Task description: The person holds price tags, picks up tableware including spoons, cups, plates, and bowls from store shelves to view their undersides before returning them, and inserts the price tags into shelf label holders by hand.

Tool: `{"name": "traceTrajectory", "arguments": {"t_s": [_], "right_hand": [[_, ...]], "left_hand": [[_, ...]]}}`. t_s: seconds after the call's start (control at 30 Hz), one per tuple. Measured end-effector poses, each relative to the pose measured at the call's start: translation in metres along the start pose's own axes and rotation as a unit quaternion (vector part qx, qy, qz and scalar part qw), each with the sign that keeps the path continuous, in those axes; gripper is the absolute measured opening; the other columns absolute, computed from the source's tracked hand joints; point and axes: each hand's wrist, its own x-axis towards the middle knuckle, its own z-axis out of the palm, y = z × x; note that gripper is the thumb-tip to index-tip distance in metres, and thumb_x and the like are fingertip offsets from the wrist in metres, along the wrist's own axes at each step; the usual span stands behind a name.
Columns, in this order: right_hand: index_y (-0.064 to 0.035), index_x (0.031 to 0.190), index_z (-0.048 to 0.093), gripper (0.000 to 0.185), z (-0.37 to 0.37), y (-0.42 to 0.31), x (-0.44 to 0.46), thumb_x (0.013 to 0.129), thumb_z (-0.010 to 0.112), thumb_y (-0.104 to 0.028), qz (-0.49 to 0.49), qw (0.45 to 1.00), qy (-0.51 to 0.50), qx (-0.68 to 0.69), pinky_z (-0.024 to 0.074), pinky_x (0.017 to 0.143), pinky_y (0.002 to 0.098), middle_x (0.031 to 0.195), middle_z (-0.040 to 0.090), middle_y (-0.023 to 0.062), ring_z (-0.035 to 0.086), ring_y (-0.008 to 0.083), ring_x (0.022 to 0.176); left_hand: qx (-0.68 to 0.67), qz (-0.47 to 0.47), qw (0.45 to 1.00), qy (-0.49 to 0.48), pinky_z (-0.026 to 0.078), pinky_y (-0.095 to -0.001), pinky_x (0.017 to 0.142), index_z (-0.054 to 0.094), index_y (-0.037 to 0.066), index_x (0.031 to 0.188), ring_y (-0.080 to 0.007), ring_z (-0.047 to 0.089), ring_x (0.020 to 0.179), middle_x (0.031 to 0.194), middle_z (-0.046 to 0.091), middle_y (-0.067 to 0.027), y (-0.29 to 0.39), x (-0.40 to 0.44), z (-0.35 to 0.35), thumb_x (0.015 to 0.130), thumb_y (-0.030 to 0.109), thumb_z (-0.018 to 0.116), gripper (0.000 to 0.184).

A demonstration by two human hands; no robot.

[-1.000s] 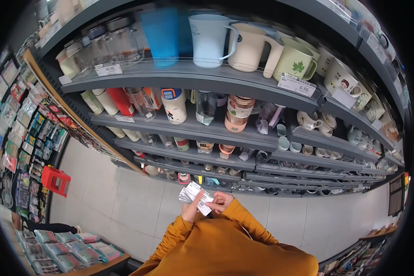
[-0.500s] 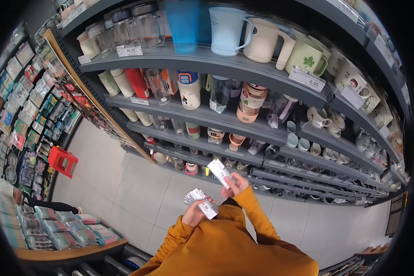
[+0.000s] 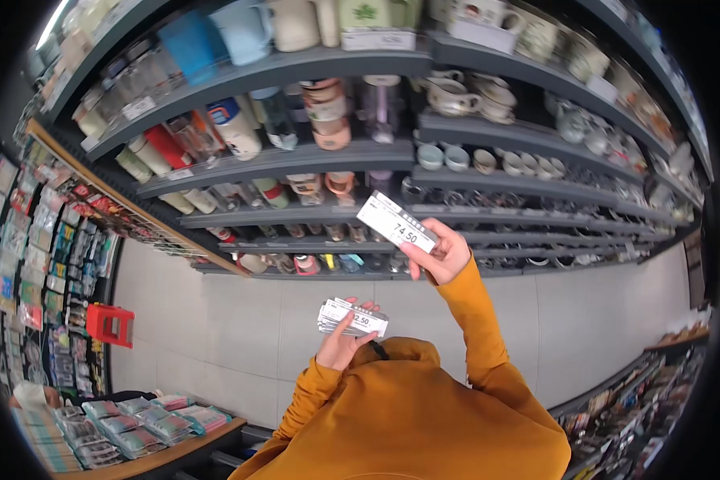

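My right hand [image 3: 442,252] is raised toward the shelves, its thumb and fingers pinching a white price label [image 3: 398,226] that reads 74.50. Lower and to the left, my left hand [image 3: 342,346] grips a fanned stack of price labels [image 3: 354,318]; the top one ends in 2.50, its first part hidden by my thumb. Both hands are in front of my body, apart from each other and from the shelves.
Shelves [image 3: 288,172] ahead carry cups, a blue pitcher [image 3: 190,46], mugs and small bowls [image 3: 442,157]. A red stool [image 3: 110,324] stands on the tiled floor at left. Packaged goods [image 3: 128,424] lie on a display at lower left, beside a partly visible person [image 3: 36,396].
My right hand has lifted up and to the right with its label, which now faces me more squarely. The view has turned right along the shelves. My left hand keeps its stack.
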Motion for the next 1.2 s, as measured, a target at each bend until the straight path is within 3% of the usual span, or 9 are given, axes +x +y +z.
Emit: {"name": "traceTrajectory", "arguments": {"t_s": [0.2, 0.47, 0.57, 0.67, 0.9, 1.03, 1.07, 1.17, 1.2], "right_hand": [[0.0017, 0.125, 0.039, 0.042, -0.044, -0.042, -0.089, 0.087, 0.056, 0.005, 0.007, 0.998, -0.041, -0.045, 0.0402, 0.050, 0.0211, 0.087, 0.061, 0.0072, 0.051, 0.0062, 0.056], [-0.0029, 0.123, 0.045, 0.036, -0.069, -0.078, -0.176, 0.089, 0.059, -0.003, 0.019, 0.996, -0.009, -0.089, 0.0365, 0.049, 0.0200, 0.078, 0.060, 0.0015, 0.047, 0.0037, 0.057], [-0.0029, 0.123, 0.045, 0.037, -0.066, -0.085, -0.191, 0.089, 0.059, -0.003, 0.022, 0.998, 0.009, -0.059, 0.0361, 0.049, 0.0199, 0.079, 0.060, 0.0018, 0.046, 0.0037, 0.057], [0.0004, 0.121, 0.045, 0.035, -0.063, -0.084, -0.203, 0.088, 0.055, 0.003, 0.020, 0.998, 0.015, -0.058, 0.0358, 0.047, 0.0193, 0.085, 0.061, 0.0055, 0.046, 0.0036, 0.054], [-0.0018, 0.112, 0.050, 0.021, -0.065, -0.073, -0.216, 0.092, 0.055, -0.006, 0.079, 0.993, 0.002, -0.085, 0.0324, 0.045, 0.0198, 0.067, 0.053, -0.0009, 0.047, 0.0043, 0.052], [-0.0019, 0.110, 0.049, 0.020, -0.059, -0.034, -0.218, 0.094, 0.054, -0.011, 0.111, 0.992, 0.024, -0.057, 0.0336, 0.046, 0.0206, 0.062, 0.050, -0.0008, 0.045, 0.0047, 0.051], [-0.0018, 0.110, 0.049, 0.019, -0.056, -0.024, -0.218, 0.094, 0.054, -0.011, 0.133, 0.989, 0.024, -0.058, 0.0336, 0.045, 0.0206, 0.063, 0.051, -0.0007, 0.045, 0.0048, 0.051], [-0.0015, 0.108, 0.050, 0.018, -0.042, 0.005, -0.219, 0.094, 0.055, -0.011, 0.178, 0.983, 0.032, -0.045, 0.0333, 0.044, 0.0204, 0.066, 0.052, -0.0004, 0.045, 0.0048, 0.050], [-0.0014, 0.107, 0.050, 0.018, -0.034, 0.014, -0.219, 0.094, 0.055, -0.012, 0.178, 0.983, 0.038, -0.027, 0.0330, 0.044, 0.0204, 0.067, 0.052, -0.0003, 0.045, 0.0047, 0.050]], "left_hand": [[-0.013, -0.050, 0.998, -0.031, 0.055, -0.0383, 0.086, 0.043, 0.013, 0.123, -0.0268, 0.046, 0.122, 0.116, 0.051, -0.0074, -0.081, -0.031, 0.029, 0.098, 0.019, 0.044, 0.025], [0.011, -0.111, 0.992, -0.066, 0.058, -0.0327, 0.076, 0.049, 0.010, 0.106, -0.0254, 0.047, 0.121, 0.106, 0.050, -0.0067, -0.153, -0.078, 0.066, 0.097, 0.017, 0.047, 0.011], [0.027, -0.120, 0.990, -0.074, 0.057, -0.0327, 0.076, 0.049, 0.011, 0.106, -0.0259, 0.046, 0.122, 0.114, 0.050, -0.0080, -0.160, -0.088, 0.067, 0.097, 0.018, 0.046, 0.011], [0.051, -0.123, 0.989, -0.066, 0.055, -0.0346, 0.081, 0.048, 0.012, 0.112, -0.0268, 0.043, 0.125, 0.126, 0.048, -0.0104, -0.159, -0.095, 0.071, 0.099, 0.025, 0.043, 0.019], [-0.053, -0.146, 0.981, -0.113, 0.039, -0.0558, 0.100, 0.034, 0.018, 0.135, -0.0327, 0.034, 0.132, 0.142, 0.034, -0.0136, -0.148, -0.104, 0.083, 0.099, 0.039, 0.037, 0.041], [0.005, -0.118, 0.986, -0.115, 0.036, -0.0498, 0.104, 0.029, 0.013, 0.138, -0.0346, 0.036, 0.130, 0.142, 0.035, -0.0175, -0.154, -0.100, 0.067, 0.099, 0.039, 0.037, 0.047], [-0.004, -0.110, 0.991, -0.074, 0.040, -0.0416, 0.100, 0.041, 0.006, 0.129, -0.0314, 0.048, 0.121, 0.127, 0.051, -0.0175, -0.153, -0.101, 0.067, 0.099, 0.036, 0.038, 0.042], [-0.106, -0.138, 0.980, -0.101, 0.042, -0.0410, 0.096, 0.054, 0.003, 0.109, -0.0315, 0.054, 0.111, 0.105, 0.060, -0.0156, -0.147, -0.095, 0.037, 0.098, 0.036, 0.041, 0.038], [-0.078, -0.132, 0.988, -0.026, 0.044, -0.0398, 0.091, 0.056, 0.004, 0.089, -0.0292, 0.059, 0.097, 0.085, 0.059, -0.0113, -0.142, -0.096, 0.039, 0.097, 0.036, 0.043, 0.036]]}}
